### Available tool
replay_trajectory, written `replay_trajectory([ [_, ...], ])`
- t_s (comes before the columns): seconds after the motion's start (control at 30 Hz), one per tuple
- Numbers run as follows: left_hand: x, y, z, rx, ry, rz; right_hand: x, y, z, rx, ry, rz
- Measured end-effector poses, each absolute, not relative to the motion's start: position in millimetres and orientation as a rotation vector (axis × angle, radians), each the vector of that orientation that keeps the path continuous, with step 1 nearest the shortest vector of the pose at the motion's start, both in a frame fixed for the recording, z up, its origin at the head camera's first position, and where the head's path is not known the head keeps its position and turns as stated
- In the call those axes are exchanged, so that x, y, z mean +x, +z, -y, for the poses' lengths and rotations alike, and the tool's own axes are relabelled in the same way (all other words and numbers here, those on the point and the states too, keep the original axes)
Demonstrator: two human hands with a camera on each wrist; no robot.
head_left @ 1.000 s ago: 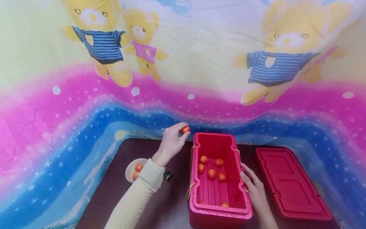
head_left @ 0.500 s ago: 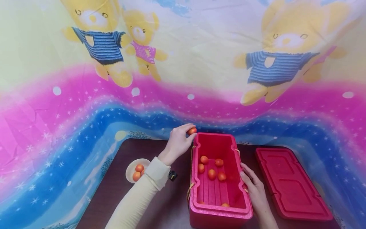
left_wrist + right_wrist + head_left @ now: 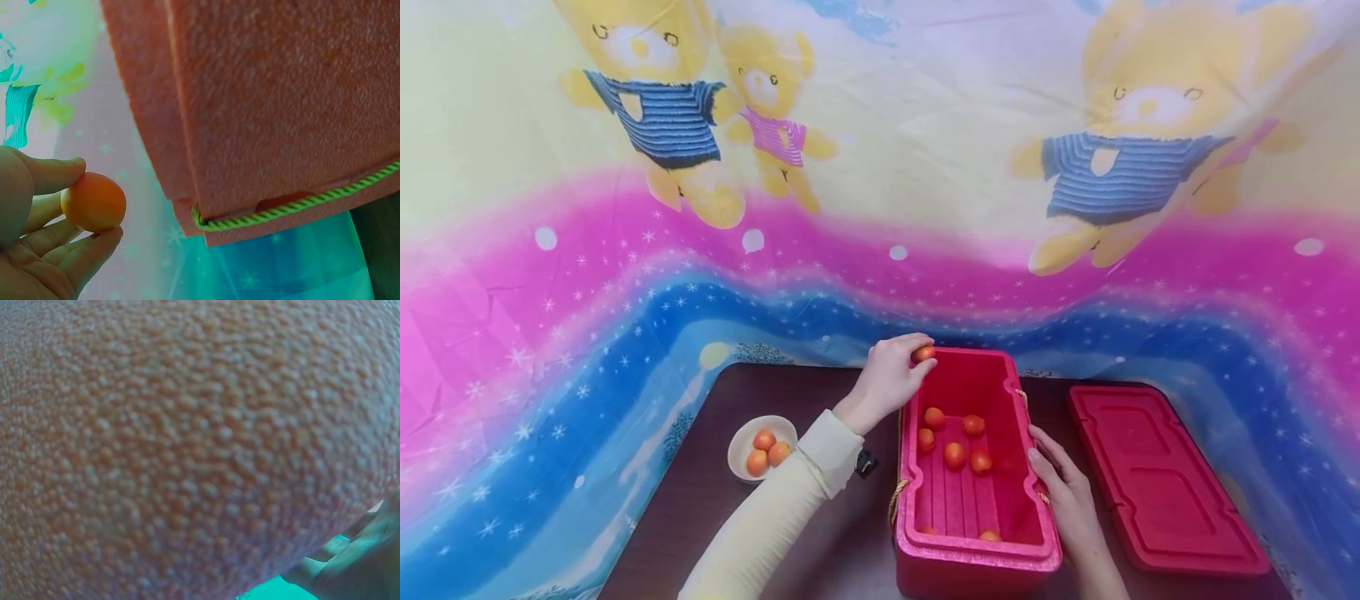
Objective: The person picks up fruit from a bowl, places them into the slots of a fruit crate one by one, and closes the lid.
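Note:
My left hand [image 3: 889, 377] pinches a small orange-red tomato [image 3: 923, 354] between thumb and fingertips at the far left corner of a red foam box [image 3: 977, 575]. In the left wrist view the tomato [image 3: 94, 202] shows smooth and round, beside the box's rough outer wall [image 3: 281, 106] with its twisted cord. Several more tomatoes [image 3: 955, 456] lie on the box's ribbed floor; a few near the front wall are partly hidden. My right hand [image 3: 1070, 492] rests against the box's right side, fingers extended along it. In the right wrist view, its fingers [image 3: 350, 556] touch the wall.
A pale bowl [image 3: 737, 437] holding 3 visible tomatoes [image 3: 758, 461] stands left on the dark table [image 3: 677, 517]. The red lid [image 3: 1172, 483] lies flat to the right of the box. Behind the table hangs a bear-patterned cloth [image 3: 850, 208].
My left hand has moved right and slightly down with the tomato, from left of the box to over its far left corner. More of the bowl now shows. The right hand stays put.

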State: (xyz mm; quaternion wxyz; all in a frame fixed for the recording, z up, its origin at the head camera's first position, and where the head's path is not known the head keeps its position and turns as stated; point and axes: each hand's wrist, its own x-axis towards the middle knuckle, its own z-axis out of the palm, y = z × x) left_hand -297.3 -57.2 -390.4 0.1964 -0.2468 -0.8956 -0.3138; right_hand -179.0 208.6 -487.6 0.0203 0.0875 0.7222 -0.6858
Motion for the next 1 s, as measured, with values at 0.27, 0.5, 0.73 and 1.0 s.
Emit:
replay_trajectory([
  [0.27,-296,-391,47,-0.729,-0.843,2.564,-180,-487,-208,0.280,-2.126,-2.235],
  [0.5,-296,-393,40,-0.752,-0.839,2.616,-179,-487,-208,0.280,-2.129,-2.241],
  [0.73,-297,-392,33,-0.798,-0.821,2.628,-178,-487,-208,0.271,-2.142,-2.242],
  [1.0,-299,-392,25,-0.843,-0.690,2.758,-178,-488,-208,0.276,-2.132,-2.249],
])
